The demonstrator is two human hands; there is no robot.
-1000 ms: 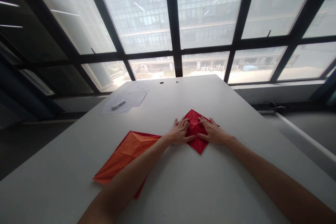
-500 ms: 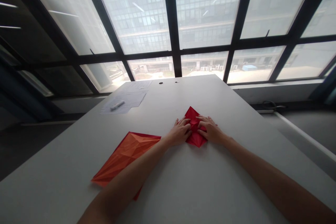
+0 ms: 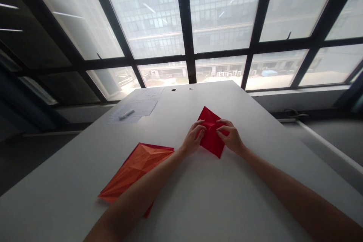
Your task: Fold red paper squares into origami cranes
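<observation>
One red paper [image 3: 211,141], held from both sides

Taking the red paper as the mark: it is on or just over the white table [image 3: 187,200], squarely between the two hands; whether it lies quite flat I cannot tell. Its clearest line runs corner to corner, from a near point up to a far one, leaning a little left as it goes away. Its side corners are covered by fingers.

The left hand [image 3: 194,136] is at its left edge, the right hand [image 3: 231,138] at its right, so the paper lies inward of each. Neither is plainly nearer; both touch it. Each is drawn narrow, fingers bent and thumb brought in, and appears to grip the paper near the middle, though the fingertip contact is too small to make out.

Nearer the person and to the red paper's left lies an orange paper [image 3: 133,166], the left forearm crossing above it. Beyond, also left, are white sheets [image 3: 146,106].
</observation>
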